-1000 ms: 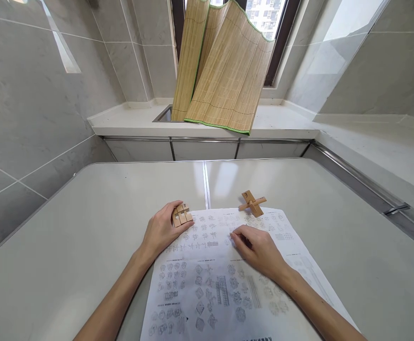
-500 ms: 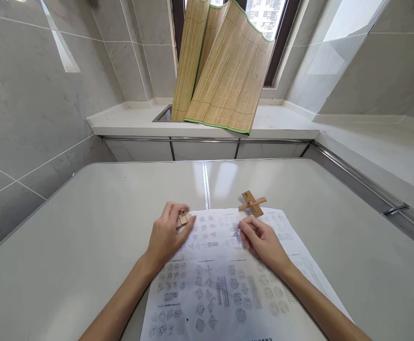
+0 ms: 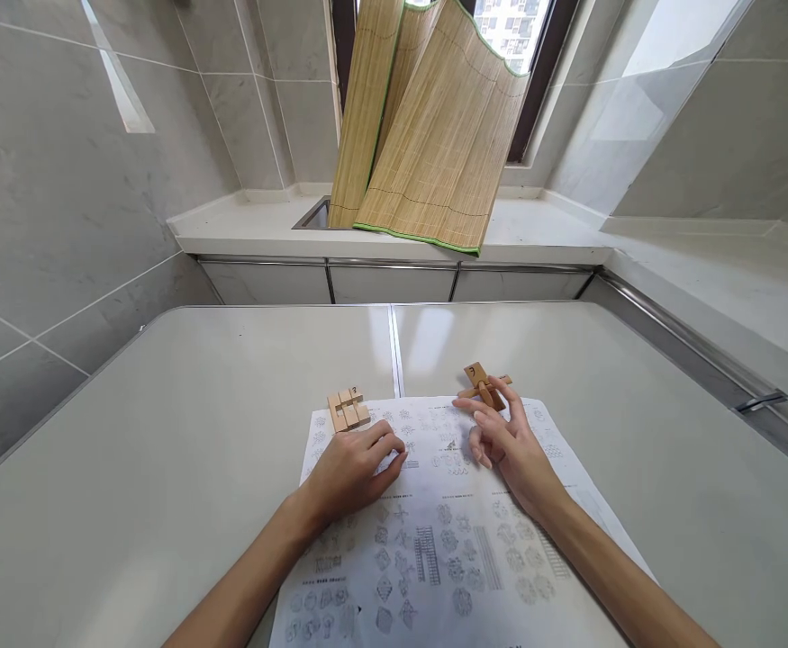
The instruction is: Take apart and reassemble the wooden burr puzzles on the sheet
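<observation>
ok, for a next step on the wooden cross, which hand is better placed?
Right, probably. The right hand overlaps the wooden cross in view, contact unclear. The left hand is over the paper, nearer the notched wooden block.

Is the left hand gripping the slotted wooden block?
No: the left hand curls over the printed sheet, and the slotted wooden block lies beyond it, outside its fingers.

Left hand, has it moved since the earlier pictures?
Yes: judged against the table seam, the left hand has shifted rightward and nearer the person, releasing the slotted wooden block.
</observation>
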`<state>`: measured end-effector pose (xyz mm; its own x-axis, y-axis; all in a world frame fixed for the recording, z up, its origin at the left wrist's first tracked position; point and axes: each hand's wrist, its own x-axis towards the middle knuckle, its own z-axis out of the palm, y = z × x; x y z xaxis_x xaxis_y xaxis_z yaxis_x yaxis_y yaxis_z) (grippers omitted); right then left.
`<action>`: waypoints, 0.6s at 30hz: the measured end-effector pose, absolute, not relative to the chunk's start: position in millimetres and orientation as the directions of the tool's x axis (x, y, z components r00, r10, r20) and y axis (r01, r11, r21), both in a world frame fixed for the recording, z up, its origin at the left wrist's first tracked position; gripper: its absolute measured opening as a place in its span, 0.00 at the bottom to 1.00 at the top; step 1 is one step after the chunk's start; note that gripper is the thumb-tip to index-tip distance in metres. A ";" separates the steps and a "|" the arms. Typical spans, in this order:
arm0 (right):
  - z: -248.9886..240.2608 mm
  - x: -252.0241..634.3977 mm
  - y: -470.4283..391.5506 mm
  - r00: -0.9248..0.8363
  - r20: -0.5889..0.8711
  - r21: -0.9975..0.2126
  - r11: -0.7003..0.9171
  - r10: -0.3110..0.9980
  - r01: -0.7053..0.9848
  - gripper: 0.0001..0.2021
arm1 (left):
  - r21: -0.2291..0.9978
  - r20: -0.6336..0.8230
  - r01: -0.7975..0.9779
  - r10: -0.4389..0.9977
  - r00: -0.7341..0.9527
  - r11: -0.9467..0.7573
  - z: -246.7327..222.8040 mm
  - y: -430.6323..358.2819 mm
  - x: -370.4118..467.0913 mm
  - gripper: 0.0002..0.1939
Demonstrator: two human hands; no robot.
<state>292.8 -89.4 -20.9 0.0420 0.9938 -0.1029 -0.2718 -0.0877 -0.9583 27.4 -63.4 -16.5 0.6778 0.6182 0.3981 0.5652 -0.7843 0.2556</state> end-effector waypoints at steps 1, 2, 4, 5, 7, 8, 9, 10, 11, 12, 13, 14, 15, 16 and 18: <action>-20.8 293.6 -89.4 0.037 -0.106 -0.958 -0.092 0.994 -0.273 0.36 | 0.262 0.392 0.562 0.619 0.680 -0.784 -16.6 -63.4 27.6 0.10; -21.1 294.5 -89.2 0.038 -0.107 -0.958 -0.093 0.993 -0.271 0.34 | 0.268 0.386 0.562 0.621 0.682 -0.783 -16.7 -63.5 27.7 0.10; -22.5 296.5 -88.6 0.048 -0.107 -0.960 -0.091 0.993 -0.265 0.33 | 0.277 0.377 0.563 0.628 0.681 -0.778 -17.0 -63.5 28.0 0.11; -23.3 297.4 -88.3 0.057 -0.105 -0.961 -0.086 0.993 -0.263 0.32 | 0.283 0.374 0.564 0.630 0.680 -0.776 -17.2 -63.5 28.1 0.11; -25.1 298.5 -87.6 0.067 -0.098 -0.963 -0.078 0.993 -0.256 0.32 | 0.293 0.372 0.564 0.635 0.677 -0.772 -17.3 -63.6 28.2 0.10; -26.0 298.8 -87.3 0.065 -0.096 -0.965 -0.077 0.993 -0.251 0.30 | 0.295 0.370 0.564 0.636 0.677 -0.771 -17.3 -63.7 28.2 0.10; -26.8 298.9 -87.1 0.061 -0.094 -0.966 -0.076 0.994 -0.245 0.29 | 0.294 0.368 0.565 0.637 0.677 -0.771 -17.2 -63.8 28.2 0.11; -27.5 298.8 -86.9 0.057 -0.089 -0.968 -0.073 0.994 -0.240 0.27 | 0.290 0.366 0.568 0.638 0.678 -0.770 -17.0 -63.9 28.2 0.11; -28.2 298.5 -86.9 0.051 -0.084 -0.970 -0.070 0.995 -0.232 0.25 | 0.284 0.364 0.572 0.639 0.678 -0.769 -16.8 -64.1 28.2 0.11; -28.9 298.0 -87.0 0.046 -0.078 -0.973 -0.066 0.996 -0.222 0.23 | 0.280 0.362 0.575 0.639 0.679 -0.769 -16.6 -64.2 28.2 0.11; -29.5 297.4 -87.3 0.044 -0.068 -0.976 -0.057 0.997 -0.210 0.21 | 0.278 0.361 0.575 0.638 0.680 -0.769 -16.4 -64.3 28.3 0.11; -30.0 296.7 -87.7 0.045 -0.055 -0.980 -0.046 0.997 -0.193 0.19 | 0.277 0.362 0.575 0.638 0.680 -0.770 -16.2 -64.4 28.4 0.11; -30.5 295.9 -88.2 0.046 -0.042 -0.985 -0.033 0.998 -0.169 0.17 | 0.276 0.365 0.574 0.637 0.679 -0.771 -16.1 -64.4 28.4 0.11; -30.9 294.9 -88.8 0.050 -0.027 -0.990 -0.020 0.998 -0.141 0.16 | 0.275 0.368 0.573 0.635 0.680 -0.772 -16.0 -64.4 28.5 0.10; -31.7 293.0 -90.0 0.066 0.002 -0.997 0.007 0.998 -0.078 0.14 | 0.272 0.372 0.573 0.633 0.679 -0.773 -16.0 -64.2 28.6 0.10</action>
<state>293.0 -90.0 -31.7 0.0659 0.9978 0.0023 -0.0780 0.0075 -0.9969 28.6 -64.2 -16.0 0.6787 0.6332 0.3721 0.5726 -0.7735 0.2718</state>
